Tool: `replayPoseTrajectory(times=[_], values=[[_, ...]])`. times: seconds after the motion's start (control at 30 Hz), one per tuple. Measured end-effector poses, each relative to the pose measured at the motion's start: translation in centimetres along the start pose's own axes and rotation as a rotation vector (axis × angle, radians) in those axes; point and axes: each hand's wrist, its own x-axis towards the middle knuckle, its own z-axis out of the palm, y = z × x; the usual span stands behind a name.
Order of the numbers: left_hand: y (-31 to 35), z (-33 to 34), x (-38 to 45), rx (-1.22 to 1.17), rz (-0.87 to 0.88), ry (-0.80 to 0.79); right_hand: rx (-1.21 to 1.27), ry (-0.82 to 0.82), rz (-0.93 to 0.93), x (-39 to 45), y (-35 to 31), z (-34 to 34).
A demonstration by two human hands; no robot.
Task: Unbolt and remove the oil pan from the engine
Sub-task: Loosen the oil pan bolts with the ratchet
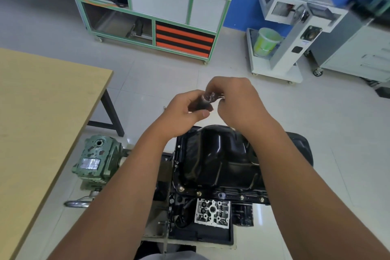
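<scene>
The black oil pan (219, 154) sits bottom-up on the engine (213, 213) below my arms, with brass-coloured bolts (241, 197) along its near flange. Both hands are raised above the pan's far end. My left hand (183, 114) grips a dark cylindrical socket-like tool (203, 104). My right hand (234, 101) pinches a small metal piece (214, 95) at the tool's open end; blur hides what the piece is.
A wooden table (42, 112) stands to the left. A green gearbox (96, 159) with a crank handle (77, 203) sits by the engine stand. A green-framed cabinet (168, 17) and a white wheeled machine (295, 34) stand on the tiled floor behind.
</scene>
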Motion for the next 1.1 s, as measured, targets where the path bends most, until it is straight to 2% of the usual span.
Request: replayPoseTrajectory(times=[0.07,0.17,0.23,0.3,0.37,0.47,0.53,0.63,0.77,0.87,0.93,1.0,1.1], values=[[0.1,0.2,0.0,0.014,0.015,0.042,-0.033,-0.025,0.035,0.1,-0.2,0.3],[0.1,0.6,-0.1,0.078,0.071,0.145,-0.027,-0.17,0.096,0.1,-0.6,0.4],[-0.4,0.5,-0.2,0.12,0.055,0.129,-0.073,-0.119,0.089,0.3,-0.9,0.4],[-1.0,0.3,-0.3,0.146,0.008,0.039,-0.137,-0.02,0.075,0.4,-1.3,0.3],[-1.3,0.5,-0.6,0.18,0.007,0.05,-0.177,-0.012,0.109,0.4,-1.3,0.2],[-1.0,1.2,-0.9,0.186,0.079,0.181,0.008,-0.197,0.204,0.1,-1.7,0.0],[-1.3,1.2,-0.9,0.194,0.064,0.221,-0.032,-0.154,0.168,0.0,-1.5,0.4],[-1.5,0.5,-0.8,0.286,-0.008,0.116,-0.171,0.009,0.131,-0.1,-1.1,0.5],[-1.1,0.6,-0.6,0.39,0.074,0.144,0.144,-0.133,0.177,-0.4,-0.8,0.4],[-1.4,1.3,-0.7,0.368,0.033,0.183,-0.002,-0.02,0.075,-0.7,-1.1,1.4],[-1.7,1.7,-0.9,0.325,-0.028,0.173,0.015,0.047,0.135,-0.8,-0.9,1.3],[-1.7,1.9,-1.1,0.305,-0.031,0.198,0.071,0.045,0.169,-1.0,-0.5,1.3],[-1.8,1.5,-1.2,0.301,-0.032,0.27,-0.043,-0.012,0.071,-1.7,-0.6,1.7]])
